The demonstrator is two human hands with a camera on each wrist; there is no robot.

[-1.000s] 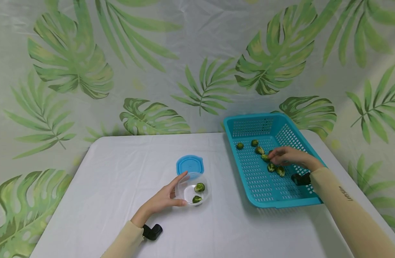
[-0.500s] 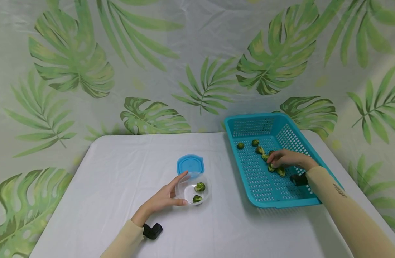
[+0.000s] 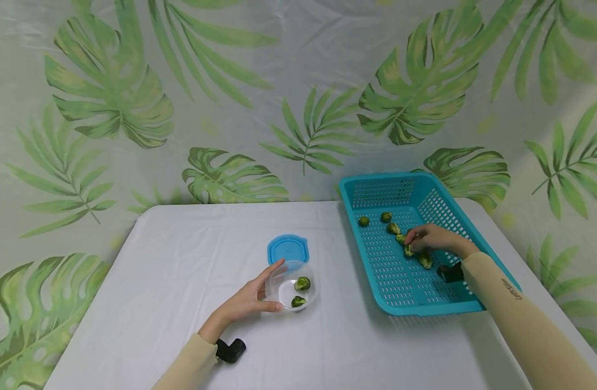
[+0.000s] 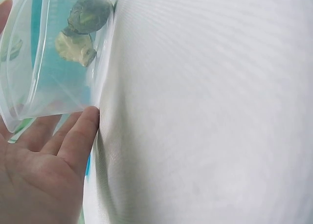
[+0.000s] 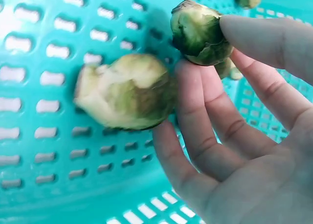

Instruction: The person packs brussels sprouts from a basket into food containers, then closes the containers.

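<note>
Where the pinched sprout (image 5: 199, 33) is: inside the blue basket (image 3: 439, 310), between thumb and fingers; whether it is fully clear of the basket's floor, I cannot tell.
Right hand (image 3: 437, 239): gripping that sprout. A second ago the fingers were a little farther back and the sprout lay loose; now they have closed on it.
What the new grip means: the pick-up of this one looks secured, in my judgement, though it has still to leave the basket.
Neighbour sprout (image 5: 129, 94): not held, just beside the fingers.
Loose sprouts (image 3: 393, 228): strung out toward the basket's far left, unmoved.
Left hand (image 3: 244, 299): thumb and fingers curved round the clear tub (image 3: 282, 291), as a second ago.
Tub sprouts (image 3: 302, 283): two, the same count as before.
Blue lid (image 3: 287, 248): off, just behind the tub on the white table (image 3: 157, 260).
</note>
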